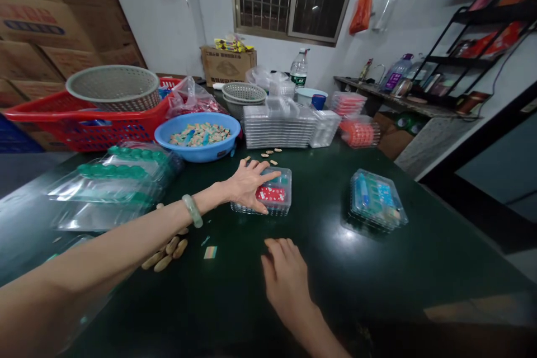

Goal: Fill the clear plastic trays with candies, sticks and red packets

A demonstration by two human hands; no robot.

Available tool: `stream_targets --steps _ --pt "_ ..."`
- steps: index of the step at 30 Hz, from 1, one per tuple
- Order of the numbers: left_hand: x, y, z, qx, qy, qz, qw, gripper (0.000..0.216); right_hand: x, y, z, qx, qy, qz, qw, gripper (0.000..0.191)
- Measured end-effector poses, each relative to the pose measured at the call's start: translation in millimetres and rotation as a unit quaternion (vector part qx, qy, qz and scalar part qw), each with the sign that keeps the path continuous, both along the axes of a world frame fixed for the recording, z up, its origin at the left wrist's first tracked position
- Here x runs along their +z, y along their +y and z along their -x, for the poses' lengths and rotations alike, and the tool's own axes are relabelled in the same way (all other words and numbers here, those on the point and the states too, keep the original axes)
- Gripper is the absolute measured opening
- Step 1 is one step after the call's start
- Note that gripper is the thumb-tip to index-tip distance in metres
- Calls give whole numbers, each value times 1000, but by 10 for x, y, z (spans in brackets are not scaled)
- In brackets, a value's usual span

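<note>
My left hand (248, 183), a pale green bangle (192, 211) on its wrist, lies with fingers spread over a clear plastic box (285, 182). Under the lid show a red patterned piece (271, 194) and something teal, partly covered by the fingers. Nearer to me, my right hand (287, 277) hovers low over or rests on the dark green table (327, 291); its fingers are loosely bent, the thumb is apart, and nothing shows in it. Left of it lie a small striped square (210, 252) and several peanuts (168, 253), partly behind my left forearm.
At right stands another filled clear box (377, 201). Clear trays with green parts (121, 179) lie left. Behind are a blue basin (197, 154) of peanuts and small packets, stacked clear trays (277, 126), a red basket (100, 131) and orange-red packs (359, 132).
</note>
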State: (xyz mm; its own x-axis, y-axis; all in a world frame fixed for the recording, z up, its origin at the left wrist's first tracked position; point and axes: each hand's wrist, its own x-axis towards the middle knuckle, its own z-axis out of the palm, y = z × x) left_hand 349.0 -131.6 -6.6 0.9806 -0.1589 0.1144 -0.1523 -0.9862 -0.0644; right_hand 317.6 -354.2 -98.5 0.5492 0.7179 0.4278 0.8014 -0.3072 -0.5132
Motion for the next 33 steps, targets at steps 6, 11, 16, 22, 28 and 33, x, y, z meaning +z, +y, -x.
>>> stream_targets --steps 6,11,16,22,28,33 --pt "217 40 -9 6 2 158 987 81 -29 0 -18 -6 39 -35 999 23" --pt "398 144 -32 22 -9 426 904 76 -41 9 -35 6 48 -40 998 23" --pt "542 313 16 37 -90 652 752 65 18 7 -25 -9 40 -36 999 23" --pt "777 253 455 30 -72 828 555 72 59 27 -24 -12 47 -27 998 25" --pt "764 44 1035 70 -62 882 462 84 -37 -2 -10 -7 34 -47 998 24" --pt "693 105 1256 99 -78 911 394 85 9 9 -72 3 -37 -48 998 28"
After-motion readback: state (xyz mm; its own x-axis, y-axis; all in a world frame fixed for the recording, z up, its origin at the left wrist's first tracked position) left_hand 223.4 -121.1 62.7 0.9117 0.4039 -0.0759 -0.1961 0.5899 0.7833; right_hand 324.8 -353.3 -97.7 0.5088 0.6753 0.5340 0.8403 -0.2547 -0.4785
